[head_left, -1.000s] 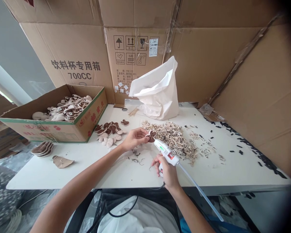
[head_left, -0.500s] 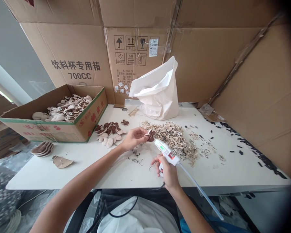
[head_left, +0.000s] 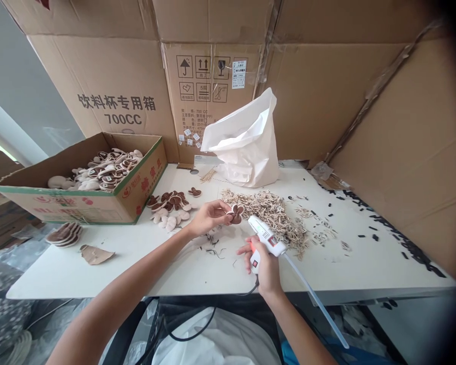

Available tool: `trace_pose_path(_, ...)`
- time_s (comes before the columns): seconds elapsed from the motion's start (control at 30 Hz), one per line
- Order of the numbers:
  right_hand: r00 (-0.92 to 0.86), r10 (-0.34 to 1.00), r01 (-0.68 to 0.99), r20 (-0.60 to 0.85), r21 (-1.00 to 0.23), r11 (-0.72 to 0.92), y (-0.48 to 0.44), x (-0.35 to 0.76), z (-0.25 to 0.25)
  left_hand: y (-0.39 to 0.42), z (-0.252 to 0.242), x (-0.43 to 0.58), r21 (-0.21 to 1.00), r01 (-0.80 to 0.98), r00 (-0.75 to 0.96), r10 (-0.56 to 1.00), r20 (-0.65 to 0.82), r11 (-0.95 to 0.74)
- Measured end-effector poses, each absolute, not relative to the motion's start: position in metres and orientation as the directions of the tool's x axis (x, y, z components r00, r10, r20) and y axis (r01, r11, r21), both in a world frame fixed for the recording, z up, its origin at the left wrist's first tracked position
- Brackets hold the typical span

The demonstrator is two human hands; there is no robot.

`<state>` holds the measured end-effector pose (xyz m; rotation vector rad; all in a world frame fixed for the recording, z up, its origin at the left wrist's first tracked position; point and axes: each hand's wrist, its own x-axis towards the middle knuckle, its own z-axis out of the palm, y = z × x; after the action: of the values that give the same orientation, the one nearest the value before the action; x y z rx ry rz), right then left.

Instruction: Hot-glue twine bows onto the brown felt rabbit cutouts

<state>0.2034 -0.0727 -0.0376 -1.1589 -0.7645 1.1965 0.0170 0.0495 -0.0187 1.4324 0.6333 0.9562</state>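
Cardboard box [head_left: 76, 205] left of a bag [head_left: 243, 147], both on the table [head_left: 61, 274]

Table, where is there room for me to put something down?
There's a bare patch of the white table at the front left, between the torn cardboard scrap and the left arm. Another is at the front right, past the glue gun and below the scattered pale bits. The middle is crowded with the pale strip pile and brown-and-cream discs.

Probably a craft workshop: glue gun [head_left: 268, 238], cardboard cartons [head_left: 213, 76], long workbench [head_left: 99, 268].
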Motion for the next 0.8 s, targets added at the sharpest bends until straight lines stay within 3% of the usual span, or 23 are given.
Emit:
trace_pose_path(0.17, 0.318, 0.941, -0.361, -0.118, -0.933, 0.006, -0.072, 0.202, -0.034, 0.042, -0.016, 0.018, 0.979, 0.07, 0.609, 0.785, 0.111, -0.194)
trace_pose_path(0.33, 0.347, 0.931, -0.367, -0.117, -0.93, 0.02, -0.071, 0.202, -0.036, 0.04, -0.017, 0.022, 0.785, 0.354, 0.608, 0.763, 0.22, -0.508)
trace_pose_path(0.67, 0.347, 0.931, -0.357, -0.109, -0.934, 0.023, -0.072, 0.2, -0.031, 0.05, -0.022, 0.017, 0.51, 0.513, 0.562, 0.719, 0.409, -0.69)
trace_pose_path(0.8, 0.345, 0.932, -0.357, -0.114, -0.934, 0.018, -0.071, 0.2, -0.032, 0.054, -0.028, 0.013, 0.37, 0.573, 0.617, 0.682, 0.393, -0.732)
